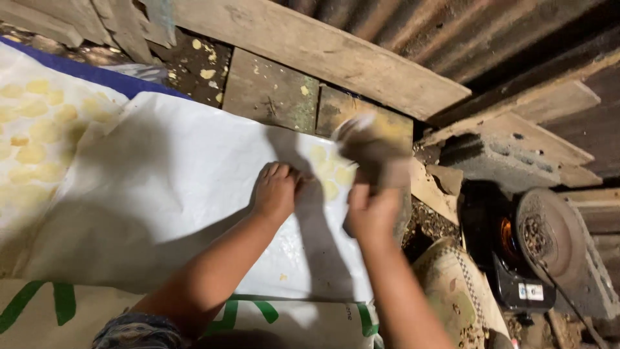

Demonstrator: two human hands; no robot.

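My left hand (276,190) presses flat, fingers together, on a white plastic sheet (174,194) spread over the work surface. My right hand (373,210) grips a brown, blurred tool or wad (373,147) and holds it raised over the sheet's right edge. Under that tool lie a few pale yellow flat rounds (328,171) on the sheet, between the two hands.
Several more yellow rounds (35,129) lie on a second sheet at far left. Rough wooden planks (323,45) run along the back. At right are a concrete block (516,152), a dark round pan (549,229) beside a glowing burner, and a patterned sack (452,284).
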